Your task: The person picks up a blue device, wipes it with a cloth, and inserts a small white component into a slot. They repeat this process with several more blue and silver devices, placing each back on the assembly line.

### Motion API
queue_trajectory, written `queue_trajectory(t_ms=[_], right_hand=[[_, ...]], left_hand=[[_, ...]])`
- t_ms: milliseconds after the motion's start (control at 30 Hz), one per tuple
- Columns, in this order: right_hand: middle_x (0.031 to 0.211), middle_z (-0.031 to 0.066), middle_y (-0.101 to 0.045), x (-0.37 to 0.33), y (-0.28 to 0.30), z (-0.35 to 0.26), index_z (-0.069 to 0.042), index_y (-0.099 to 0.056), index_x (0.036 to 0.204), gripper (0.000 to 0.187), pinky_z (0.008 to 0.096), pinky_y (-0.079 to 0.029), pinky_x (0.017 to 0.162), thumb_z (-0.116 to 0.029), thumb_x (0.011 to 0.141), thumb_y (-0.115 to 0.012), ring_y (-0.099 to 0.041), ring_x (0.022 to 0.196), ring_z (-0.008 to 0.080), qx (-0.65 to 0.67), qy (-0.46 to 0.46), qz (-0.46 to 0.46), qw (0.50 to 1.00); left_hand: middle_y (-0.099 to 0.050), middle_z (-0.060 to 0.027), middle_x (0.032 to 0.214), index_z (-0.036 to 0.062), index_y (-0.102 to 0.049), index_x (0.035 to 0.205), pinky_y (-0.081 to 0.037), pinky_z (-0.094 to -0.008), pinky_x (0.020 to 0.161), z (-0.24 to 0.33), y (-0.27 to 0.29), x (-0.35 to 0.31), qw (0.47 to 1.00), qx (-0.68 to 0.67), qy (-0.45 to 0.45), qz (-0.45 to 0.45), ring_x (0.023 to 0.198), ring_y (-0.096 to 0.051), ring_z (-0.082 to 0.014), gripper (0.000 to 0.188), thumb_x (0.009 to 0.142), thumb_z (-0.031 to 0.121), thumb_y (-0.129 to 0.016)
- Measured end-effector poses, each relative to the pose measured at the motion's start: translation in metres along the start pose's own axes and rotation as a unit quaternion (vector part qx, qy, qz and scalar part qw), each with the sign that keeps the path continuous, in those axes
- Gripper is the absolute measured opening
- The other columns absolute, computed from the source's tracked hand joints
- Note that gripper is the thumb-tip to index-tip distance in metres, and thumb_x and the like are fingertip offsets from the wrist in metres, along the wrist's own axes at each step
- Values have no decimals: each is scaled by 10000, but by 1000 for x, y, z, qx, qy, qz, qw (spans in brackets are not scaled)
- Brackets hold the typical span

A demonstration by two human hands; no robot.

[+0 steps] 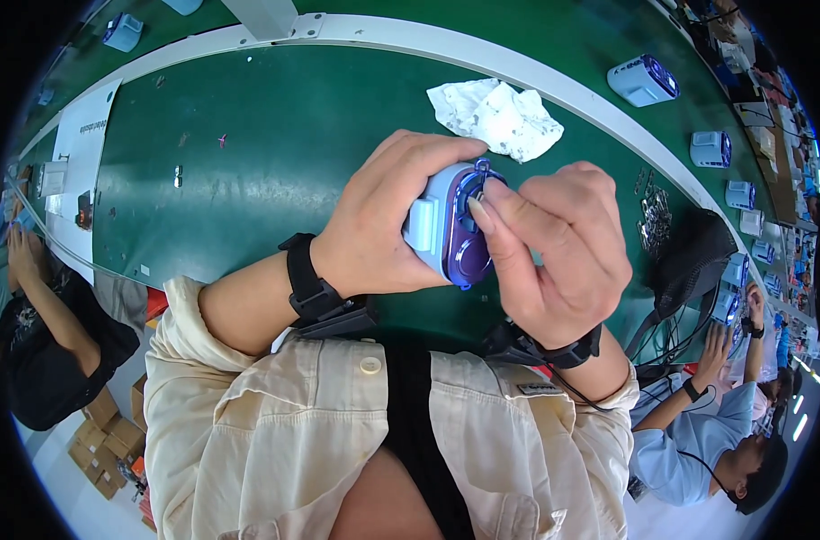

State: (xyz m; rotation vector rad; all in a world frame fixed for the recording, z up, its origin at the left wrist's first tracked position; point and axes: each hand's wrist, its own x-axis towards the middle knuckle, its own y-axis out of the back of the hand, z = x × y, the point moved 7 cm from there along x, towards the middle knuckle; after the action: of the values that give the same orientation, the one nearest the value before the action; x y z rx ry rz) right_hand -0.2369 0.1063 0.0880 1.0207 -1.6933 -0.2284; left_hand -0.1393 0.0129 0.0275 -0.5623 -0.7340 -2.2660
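A light-blue plastic device (439, 236) with a glossy purple face is tilted above the green table (248, 117). My left hand (374, 216) is closed around its far and near sides, with the thumb and fingers apart across the body. Thumb and forefinger of my right hand (563, 243) are pinched together at the round dark part of the purple face. A small bit shows at these fingertips, too small to name. A little loop stands out at the device's far end. Just beyond my hands lies a crumpled white cloth or paper (500, 117).
Small metal parts (655, 216) lie heaped at the right, beside a black bag (698, 256) with cables. Similar blue devices (642, 81) stand beyond the white rail (410, 31). Other people work at the left (59, 333) and right (698, 441). A white board (79, 171) is at far left.
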Motion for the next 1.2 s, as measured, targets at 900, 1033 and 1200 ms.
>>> queue_trajectory(t_ms=[900, 1033, 1200], right_hand=[[787, 92, -592, 5, 0, -1, 39, -695, 953, 382, 352, -451, 576, 14, 585, -789, -550, 649, 246, -25, 123, -40, 991], [785, 105, -594, 6, 1, 1, 45, -694, 946, 382, 342, -449, 568, 17, 578, -791, -551, 649, 247, -28, 109, -58, 992], [780, 118, -596, 8, 4, 0, 56, -692, 925, 364, 331, -446, 554, 32, 574, -786, -551, 640, 251, -49, 102, -76, 991]], left_hand=[[-632, -104, 1057, 60, -552, 1208, -495, -373, 806, 1, -1, 4, 1000, 8, 7, -16, 919, -611, -298, 691, 598, 162, -860], [-633, -107, 1044, 55, -555, 1204, -495, -375, 799, -1, -1, 4, 999, -3, 47, -16, 910, -609, -303, 681, 603, 166, -854], [-633, -109, 1042, 52, -557, 1201, -493, -375, 791, -3, -2, 8, 999, 36, 5, -26, 895, -608, -305, 671, 607, 168, -847]])
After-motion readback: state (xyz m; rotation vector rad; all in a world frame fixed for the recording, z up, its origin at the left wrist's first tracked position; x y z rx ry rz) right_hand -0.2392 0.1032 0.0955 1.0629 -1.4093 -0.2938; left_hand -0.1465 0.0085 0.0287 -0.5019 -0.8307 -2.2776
